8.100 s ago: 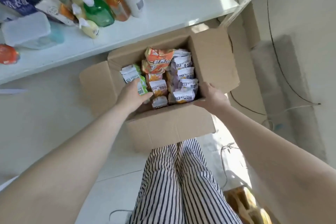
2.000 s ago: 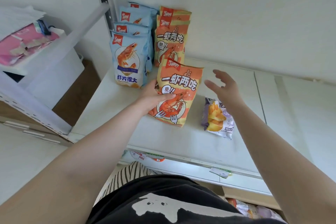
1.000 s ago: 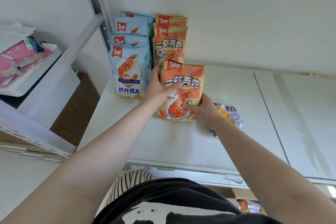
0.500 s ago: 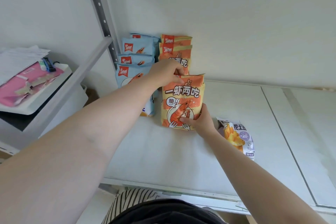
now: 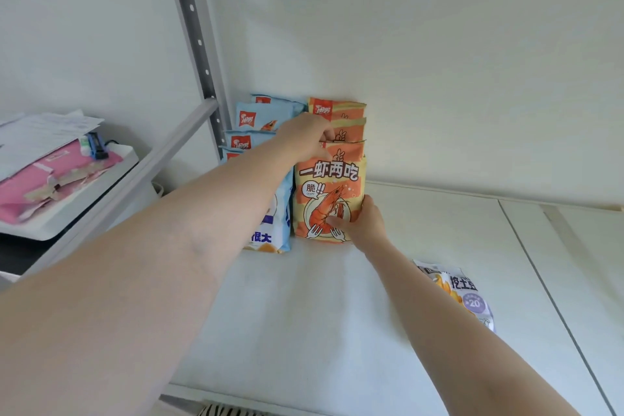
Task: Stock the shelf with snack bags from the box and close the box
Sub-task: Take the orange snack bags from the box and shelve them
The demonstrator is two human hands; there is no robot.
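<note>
The front orange prawn bag [image 5: 329, 196] stands upright on the white shelf [image 5: 304, 314], and everything else here sits around it. The person's left hand [image 5: 305, 135] reaches over its top edge, fingers curled down and pinching the upper seal of the bag, while the right hand [image 5: 366, 221] grips its lower right corner, thumb lying across the printed prawn and the other fingers wrapped round the bag's side. Directly behind this bag, more orange bags [image 5: 341, 115] stand in a row running back to the wall. Just beside it on the left, touching or nearly so, stands a row of blue bags [image 5: 266, 118], the foremost partly hidden by the left forearm. To the right of the orange bag and nearer the shelf's front edge, well apart from it, a small purple-and-white chip bag [image 5: 462, 294] lies flat on the shelf, partly covered by the right forearm. Left of the blue row rises the grey perforated upright [image 5: 199, 44] of the rack, and farther left, a pile of pink and white papers [image 5: 47, 159] lies on a white surface.
</note>
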